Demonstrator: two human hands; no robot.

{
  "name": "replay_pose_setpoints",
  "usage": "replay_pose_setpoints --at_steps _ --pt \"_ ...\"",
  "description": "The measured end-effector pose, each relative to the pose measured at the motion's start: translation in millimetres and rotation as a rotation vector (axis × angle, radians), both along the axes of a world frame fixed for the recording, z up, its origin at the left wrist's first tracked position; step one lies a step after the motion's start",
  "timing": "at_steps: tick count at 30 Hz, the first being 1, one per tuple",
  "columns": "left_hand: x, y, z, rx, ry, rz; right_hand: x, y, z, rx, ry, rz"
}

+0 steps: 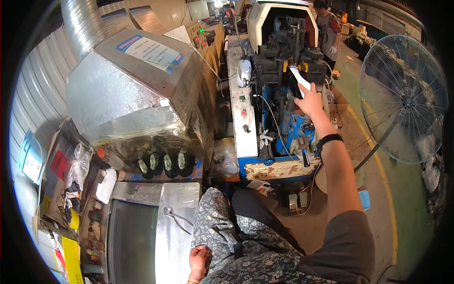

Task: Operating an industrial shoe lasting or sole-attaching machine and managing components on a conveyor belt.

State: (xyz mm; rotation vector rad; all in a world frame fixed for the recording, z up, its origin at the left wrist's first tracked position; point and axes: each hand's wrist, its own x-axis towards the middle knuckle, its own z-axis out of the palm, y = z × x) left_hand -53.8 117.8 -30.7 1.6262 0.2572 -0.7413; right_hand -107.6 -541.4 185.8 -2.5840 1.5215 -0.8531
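My right hand (311,100) reaches forward to the machine (279,61), its fingers closed round the near end of a shoe upper (300,80). The long piece has a white underside facing up and a black side below. Its far end sits between the yellow-tipped jaws (295,67) of the machine. Close to my lap, my left hand (198,259) rests with its fingers curled in, and nothing shows in them. Beside it on a bare metal plate (172,251) lies a pair of pincers (177,219).
Left stands a metal hood (123,90), with several dark shoe uppers (167,164) lined up under its edge. A dark conveyor belt (132,241) runs beside the plate. A large fan (406,99) stands right. Another person (327,35) is behind the machine.
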Motion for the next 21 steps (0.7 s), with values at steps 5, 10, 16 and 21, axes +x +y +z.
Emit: replay_pose_setpoints --at_steps 5,10,16,21 --pt "2.5 9.0 -15.0 -0.058 -0.001 0.032 13.3 -7.0 19.3 0.106 0.01 -0.047" --pt "6.5 6.4 -16.4 -0.012 0.033 0.045 12.2 -4.4 26.7 0.094 0.04 -0.054" --pt "13.6 -3.4 -5.0 0.044 0.035 0.035 13.6 -7.4 47.5 0.113 0.087 -0.043" --pt "11.1 -3.0 -1.9 0.049 0.034 0.034 23.0 -5.2 67.5 0.15 0.115 -0.031"
